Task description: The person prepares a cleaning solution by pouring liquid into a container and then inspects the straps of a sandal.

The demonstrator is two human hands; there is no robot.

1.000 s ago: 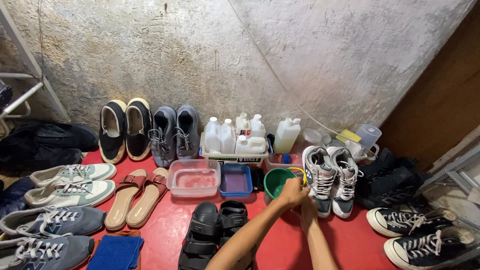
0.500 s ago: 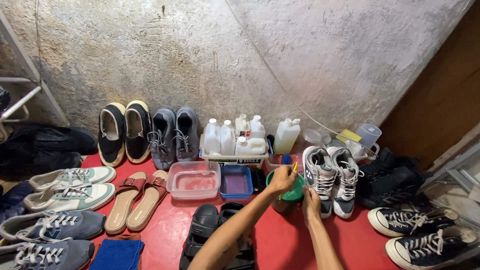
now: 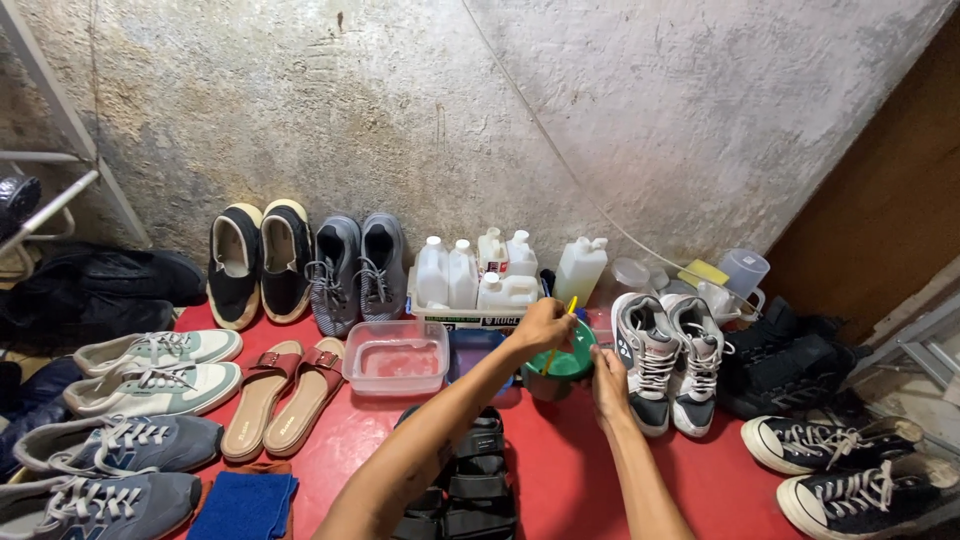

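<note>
Green bowl sits on the red floor near the middle, between the blue tub and the grey-and-white high-tops; I see only part of its rim and inside, since both hands cover the rest. Far left, a dark bag and grey sneakers run off the edge, and a blue cloth is cut by the bottom. Next come tan sandals, then a clear plastic tub holding pinkish water. Black sandals lie mostly under my left forearm. My left hand hovers over the bowl's left rim, fingers clenched around a thin yellow stick whose lower end dips into the bowl; I cannot make out its tip. My right hand presses on the bowl's right side, fingers curled against it; whether they truly clamp it I cannot tell. White jugs stand behind. Black sneakers are cropped at the right.
</note>
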